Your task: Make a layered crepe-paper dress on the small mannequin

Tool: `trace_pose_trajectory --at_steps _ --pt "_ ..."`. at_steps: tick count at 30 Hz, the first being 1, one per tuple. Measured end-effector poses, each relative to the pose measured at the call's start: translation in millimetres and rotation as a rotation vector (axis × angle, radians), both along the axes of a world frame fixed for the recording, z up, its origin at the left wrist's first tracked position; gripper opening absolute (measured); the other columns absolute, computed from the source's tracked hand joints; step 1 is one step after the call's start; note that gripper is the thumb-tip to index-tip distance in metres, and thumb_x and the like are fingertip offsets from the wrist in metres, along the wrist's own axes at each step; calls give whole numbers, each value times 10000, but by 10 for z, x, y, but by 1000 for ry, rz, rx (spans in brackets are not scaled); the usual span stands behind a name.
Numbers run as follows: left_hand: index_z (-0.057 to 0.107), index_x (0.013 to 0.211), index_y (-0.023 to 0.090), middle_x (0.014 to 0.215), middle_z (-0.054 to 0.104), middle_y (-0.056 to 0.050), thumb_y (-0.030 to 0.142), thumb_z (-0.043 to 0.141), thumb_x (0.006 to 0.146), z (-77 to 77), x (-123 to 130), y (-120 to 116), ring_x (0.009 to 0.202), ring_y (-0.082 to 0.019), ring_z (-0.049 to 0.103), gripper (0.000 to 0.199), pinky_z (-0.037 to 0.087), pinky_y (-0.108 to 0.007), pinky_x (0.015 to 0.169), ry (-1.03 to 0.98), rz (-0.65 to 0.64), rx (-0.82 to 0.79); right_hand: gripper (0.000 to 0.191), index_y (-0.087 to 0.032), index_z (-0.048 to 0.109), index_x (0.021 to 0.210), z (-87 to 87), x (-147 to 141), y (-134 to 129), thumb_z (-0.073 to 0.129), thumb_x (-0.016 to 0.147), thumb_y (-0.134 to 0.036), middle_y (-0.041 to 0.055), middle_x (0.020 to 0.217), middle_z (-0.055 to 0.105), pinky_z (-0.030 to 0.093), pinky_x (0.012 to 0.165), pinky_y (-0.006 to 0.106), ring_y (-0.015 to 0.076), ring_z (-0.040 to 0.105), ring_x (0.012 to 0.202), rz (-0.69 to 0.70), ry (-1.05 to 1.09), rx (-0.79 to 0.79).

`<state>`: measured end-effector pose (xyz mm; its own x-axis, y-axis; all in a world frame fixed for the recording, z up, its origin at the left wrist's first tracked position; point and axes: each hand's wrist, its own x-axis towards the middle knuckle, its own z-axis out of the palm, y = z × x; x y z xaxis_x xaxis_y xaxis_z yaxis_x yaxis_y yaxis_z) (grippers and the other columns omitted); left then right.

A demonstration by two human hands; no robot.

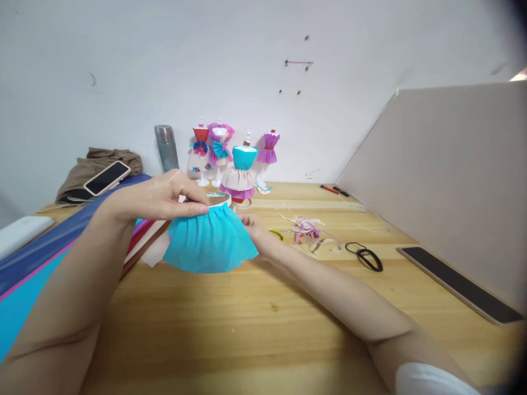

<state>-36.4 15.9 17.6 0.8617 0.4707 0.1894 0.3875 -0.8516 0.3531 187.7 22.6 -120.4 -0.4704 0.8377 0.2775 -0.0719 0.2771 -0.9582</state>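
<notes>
forearms of ours reach in from both lower corners, with a white sleeve (pixel 432 379) at the right elbow. above the wooden table (pixel 263 323), our left hand (pixel 164 196) pinches the gathered top of a blue skirt (pixel 209 241) between thumb and fingers. a white band (pixel 223 199) curves behind that top edge. our right hand (pixel 252 226) is just beside the skirt's right side, its fingers partly hidden behind the blue material, so we cannot tell how wide or narrow its grip is.

beyond the skirt we see four small dress stands upright near the wall (pixel 230 66): one with a red top (pixel 201 135), one in pink and purple with a blue bow (pixel 220 149), one with a blue top over pale and purple frills (pixel 245 159), and one in purple (pixel 268 149). left of them we have a metal flask (pixel 167 148), and a phone (pixel 107 178) on a brown cloth (pixel 82 170). coloured sheets (pixel 37 263) lie under our left arm. to the right are tangled scraps (pixel 308 229), black bands (pixel 369 258) and a long dark strip (pixel 459 284) beside the partition (pixel 453 175).
</notes>
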Motion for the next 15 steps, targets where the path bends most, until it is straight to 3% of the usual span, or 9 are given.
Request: trace_pose_trajectory --at_steps 2,4,6,7,9,11,15 --pt "692 739 149 642 610 -7 304 544 951 -2 0 3 575 -101 498 302 372 -212 551 8 3 14 258 -217 474 547 41 99 41 568 760 -328 -49 463 426 270 443 246 95 337 443 -119 90 38" --pt "662 687 156 618 573 2 324 546 951 -8 14 9 555 -97 469 334 348 -220 534 12 7 13 259 -221 429 537 141 205 51 538 755 -308 -59 481 372 253 467 251 95 298 468 -253 178 104" --pt "636 655 160 602 547 12 318 545 949 -19 47 13 542 -89 451 346 330 -218 524 21 -5 -15 210 -215 524 580 277 293 31 588 758 -305 -42 538 460 345 531 264 114 403 529 -389 203 269" --pt "630 652 161 596 538 17 310 543 949 -27 69 14 537 -86 445 344 325 -215 521 27 -19 -37 155 -211 633 666 346 325 10 623 778 -317 -11 637 580 427 623 289 143 518 633 -389 137 395" --pt "628 656 162 579 519 25 303 539 955 -51 119 17 528 -81 436 343 317 -210 514 39 -51 -84 203 -222 750 844 460 363 -44 650 844 -398 56 935 735 499 867 378 217 646 942 -265 5 609" --pt "646 687 161 578 523 27 315 533 965 -85 168 22 523 -79 434 337 308 -211 507 57 -74 -118 256 -232 771 964 528 369 -103 627 918 -439 76 1094 750 481 996 430 241 647 1111 -110 -84 716" --pt "628 676 162 594 538 21 338 525 973 -158 240 37 530 -79 439 360 311 -212 509 111 -94 -144 204 -208 761 941 557 327 -201 647 942 -377 73 996 774 495 996 421 230 669 1086 22 -175 752"
